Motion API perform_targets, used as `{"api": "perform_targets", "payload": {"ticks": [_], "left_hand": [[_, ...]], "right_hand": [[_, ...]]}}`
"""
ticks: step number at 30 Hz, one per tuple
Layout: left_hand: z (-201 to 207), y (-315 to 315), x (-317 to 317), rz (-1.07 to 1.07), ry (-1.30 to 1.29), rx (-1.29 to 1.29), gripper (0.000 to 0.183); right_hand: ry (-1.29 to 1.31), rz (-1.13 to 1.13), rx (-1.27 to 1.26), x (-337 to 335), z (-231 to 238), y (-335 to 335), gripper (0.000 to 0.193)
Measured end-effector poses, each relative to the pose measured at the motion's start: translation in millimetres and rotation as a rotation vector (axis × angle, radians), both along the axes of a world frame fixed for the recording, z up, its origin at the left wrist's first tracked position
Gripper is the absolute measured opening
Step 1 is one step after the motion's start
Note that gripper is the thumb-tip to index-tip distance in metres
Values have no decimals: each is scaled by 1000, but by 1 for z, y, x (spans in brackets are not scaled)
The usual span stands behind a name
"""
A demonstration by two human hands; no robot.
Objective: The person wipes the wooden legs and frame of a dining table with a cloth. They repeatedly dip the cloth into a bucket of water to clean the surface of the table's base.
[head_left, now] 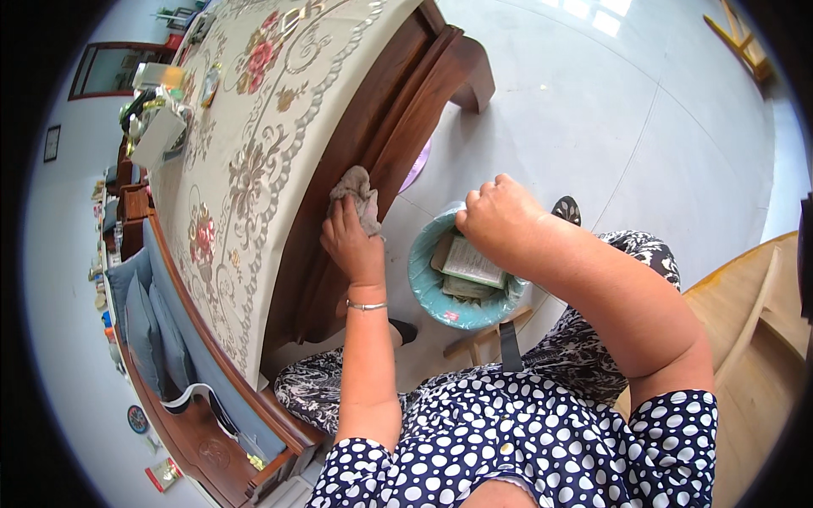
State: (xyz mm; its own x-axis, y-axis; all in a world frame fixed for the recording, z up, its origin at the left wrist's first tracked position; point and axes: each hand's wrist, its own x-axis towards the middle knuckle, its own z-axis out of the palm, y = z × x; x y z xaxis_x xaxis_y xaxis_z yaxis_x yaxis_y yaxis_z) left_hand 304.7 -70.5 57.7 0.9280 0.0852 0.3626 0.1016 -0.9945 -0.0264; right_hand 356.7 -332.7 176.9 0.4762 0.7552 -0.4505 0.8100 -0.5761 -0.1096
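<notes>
My left hand presses a crumpled grey cloth against the dark wooden side of a table, fingers closed over the cloth. My right hand is curled into a fist above the far right part of a blue trash bin. Whether that fist holds anything is hidden. The bin has a clear plastic liner, and inside lie a flat green-and-white box and other light-coloured waste. The hand and forearm cover part of the bin's rim.
A cream floral tablecloth covers the table, with small boxes and bottles at its far left. Left of it stands a wooden bench with blue cushions. A curved wooden chair is at the right. A purple round object shows beneath the table.
</notes>
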Motion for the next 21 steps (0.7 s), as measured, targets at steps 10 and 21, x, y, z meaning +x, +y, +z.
{"api": "perform_targets", "payload": {"ticks": [10,21], "left_hand": [[8,-75,124,-245,15,50,52],[24,-152,232,-394,-118,-15,54]], "right_hand": [[57,2,-28,0,3,-4,40],[98,-12,-32,7,0,5,45]]}}
